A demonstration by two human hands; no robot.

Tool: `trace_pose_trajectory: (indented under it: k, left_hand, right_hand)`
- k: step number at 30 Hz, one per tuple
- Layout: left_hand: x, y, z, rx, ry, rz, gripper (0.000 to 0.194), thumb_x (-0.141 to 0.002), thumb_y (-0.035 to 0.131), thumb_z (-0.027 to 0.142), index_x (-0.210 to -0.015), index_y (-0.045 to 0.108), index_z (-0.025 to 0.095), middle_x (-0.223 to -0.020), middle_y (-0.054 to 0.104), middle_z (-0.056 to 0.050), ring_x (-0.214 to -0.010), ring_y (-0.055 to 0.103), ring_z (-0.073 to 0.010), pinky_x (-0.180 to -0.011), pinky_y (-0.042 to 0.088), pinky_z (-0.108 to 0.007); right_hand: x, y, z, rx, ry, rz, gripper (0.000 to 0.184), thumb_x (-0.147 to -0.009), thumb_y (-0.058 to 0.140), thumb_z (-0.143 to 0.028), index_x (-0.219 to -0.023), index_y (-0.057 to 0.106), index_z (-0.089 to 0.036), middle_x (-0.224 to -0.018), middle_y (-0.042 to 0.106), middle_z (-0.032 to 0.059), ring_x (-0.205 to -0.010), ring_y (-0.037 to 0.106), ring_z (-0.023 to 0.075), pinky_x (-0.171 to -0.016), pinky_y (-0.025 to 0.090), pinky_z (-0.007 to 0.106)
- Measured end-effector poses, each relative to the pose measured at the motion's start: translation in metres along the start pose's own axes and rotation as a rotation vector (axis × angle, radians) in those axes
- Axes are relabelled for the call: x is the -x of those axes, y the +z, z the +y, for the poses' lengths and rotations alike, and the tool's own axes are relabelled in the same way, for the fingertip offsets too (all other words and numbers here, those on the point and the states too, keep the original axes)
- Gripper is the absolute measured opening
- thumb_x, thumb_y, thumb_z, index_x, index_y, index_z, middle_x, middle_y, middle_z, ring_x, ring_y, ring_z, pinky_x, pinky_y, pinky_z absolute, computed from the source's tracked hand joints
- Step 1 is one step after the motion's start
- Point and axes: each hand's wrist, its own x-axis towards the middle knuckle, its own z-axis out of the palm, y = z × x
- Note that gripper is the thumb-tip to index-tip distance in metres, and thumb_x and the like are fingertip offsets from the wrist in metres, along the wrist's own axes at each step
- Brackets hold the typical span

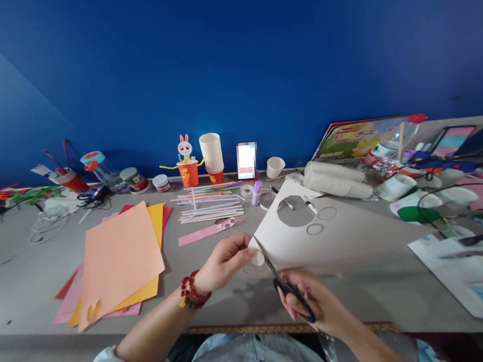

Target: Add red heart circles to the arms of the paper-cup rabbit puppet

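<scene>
White sheet partly hidden by left hand; upright screen pixelated, unreadable.

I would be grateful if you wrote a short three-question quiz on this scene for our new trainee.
1. What does each hand hold?
2. True or false: the cup beneath the rabbit figure is green.
3. Which sheet tops the paper pile?
A) blue
B) peach
C) green

Key
1. The right hand holds the scissors; the left hand holds white paper.
2. False; it is red.
3. B.
</scene>
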Motion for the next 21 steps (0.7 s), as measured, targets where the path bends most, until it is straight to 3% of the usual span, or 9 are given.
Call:
trace_pose_trajectory:
  k: [4, 9, 16, 21]
  left_hand:
    - [0.004, 0.014, -0.008, 0.069, 0.038, 0.116, 0.029, -0.094, 0.058, 0.043, -0.084, 0.058, 0.015, -0.075, 0.054, 0.000, -0.069, 0.043, -0.0110, -0.064, 0.036, -0.022]
    - [0.011, 0.031, -0.018, 0.034, 0.064, 0.236, 0.029, -0.095, 0.056, 0.042, -0.085, 0.061, 0.015, -0.075, 0.052, 0.000, -0.068, 0.041, -0.0107, -0.062, 0.036, -0.022]
    - [0.009, 0.027, -0.013, -0.018, 0.003, 0.165, 0.035, -0.095, 0.054, 0.047, -0.079, 0.055, 0.016, -0.067, 0.044, 0.002, -0.061, 0.035, -0.0097, -0.056, 0.032, -0.021]
    - [0.007, 0.025, -0.007, -0.045, 0.021, 0.151, 0.035, -0.095, 0.053, 0.045, -0.077, 0.053, 0.016, -0.067, 0.043, 0.002, -0.061, 0.035, -0.0098, -0.057, 0.031, -0.022]
  right_hand:
    - [-0.001, 0.005, -0.002, -0.038, -0.018, 0.062, 0.069, -0.065, 0.059, -0.088, -0.062, 0.050, -0.020, -0.049, 0.049, -0.0023, -0.041, 0.040, 0.0080, -0.037, 0.027, 0.020]
    - [-0.001, 0.010, 0.001, -0.053, 0.073, 0.073, 0.071, -0.062, 0.057, -0.090, -0.067, 0.050, -0.020, -0.051, 0.051, -0.0029, -0.036, 0.035, 0.0059, -0.029, 0.023, 0.018]
    - [0.004, 0.005, -0.006, -0.125, 0.069, -0.034, 0.065, -0.072, 0.059, -0.082, -0.077, 0.051, -0.018, -0.059, 0.056, -0.0034, -0.032, 0.037, 0.0022, -0.031, 0.029, 0.015]
    - [0.004, 0.000, -0.006, -0.112, 0.058, -0.042, 0.063, -0.073, 0.061, -0.079, -0.080, 0.052, -0.017, -0.061, 0.057, -0.0032, -0.034, 0.039, 0.0025, -0.031, 0.028, 0.014]
